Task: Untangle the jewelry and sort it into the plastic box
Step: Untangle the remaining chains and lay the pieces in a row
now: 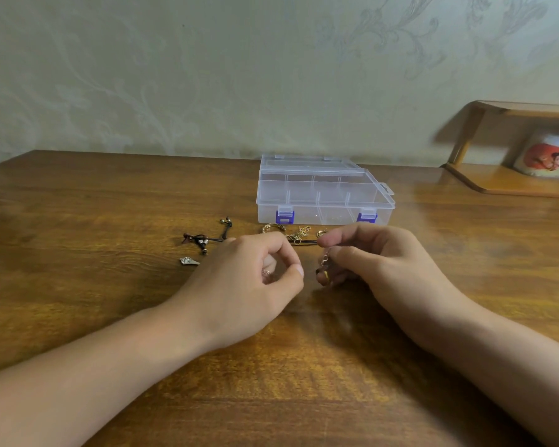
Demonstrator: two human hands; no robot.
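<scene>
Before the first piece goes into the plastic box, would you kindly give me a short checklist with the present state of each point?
1. Plastic box open: not ok, the lid is down and both blue latches look fastened.
2. Right hand has a piece: ok, it pinches a small chain that hangs from its fingers.
3. Chain free of the gold tangle: cannot tell, a dark cord runs from the tangle toward the hands.
4. Left hand free to help: cannot tell, its fingers are curled, perhaps pinching something small.
5. Black cord piece and silver charm sorted: not ok, both lie on the table.
</scene>
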